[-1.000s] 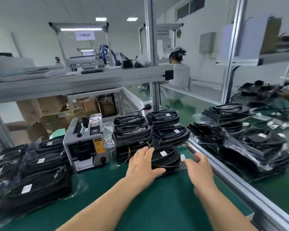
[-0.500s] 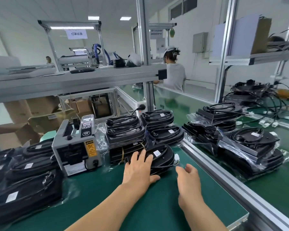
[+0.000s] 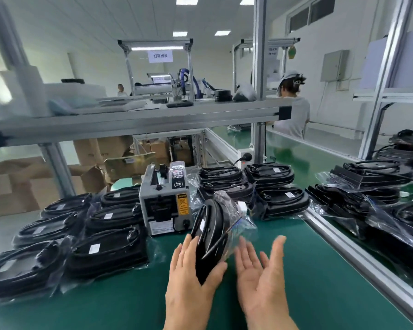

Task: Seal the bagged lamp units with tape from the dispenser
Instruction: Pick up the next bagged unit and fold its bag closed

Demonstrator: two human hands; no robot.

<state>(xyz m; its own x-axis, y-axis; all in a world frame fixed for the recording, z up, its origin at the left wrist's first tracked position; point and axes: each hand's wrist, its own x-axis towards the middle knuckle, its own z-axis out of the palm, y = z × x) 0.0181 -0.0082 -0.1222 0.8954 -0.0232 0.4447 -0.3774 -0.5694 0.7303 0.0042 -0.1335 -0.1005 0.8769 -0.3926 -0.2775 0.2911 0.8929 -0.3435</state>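
A black lamp unit in a clear plastic bag [image 3: 212, 232] stands tilted on edge above the green mat. My left hand [image 3: 193, 270] grips its lower end, thumb on the near side and fingers behind. My right hand [image 3: 260, 270] is just to the right of it, palm up with fingers spread, touching only loose bag film if anything. The grey tape dispenser [image 3: 165, 201] sits right behind the unit.
Piles of bagged lamp units lie to the left [image 3: 105, 248] and behind right [image 3: 281, 201] of the dispenser. An aluminium rail [image 3: 358, 253] borders the mat on the right, with more bagged units [image 3: 391, 210] beyond. A shelf beam [image 3: 138, 120] crosses overhead. A person [image 3: 293, 110] works farther back.
The bagged unit that lay flat at the front of the right pile has been lifted and pulled toward me, now tipped on edge. My right hand came off it and turned palm up.
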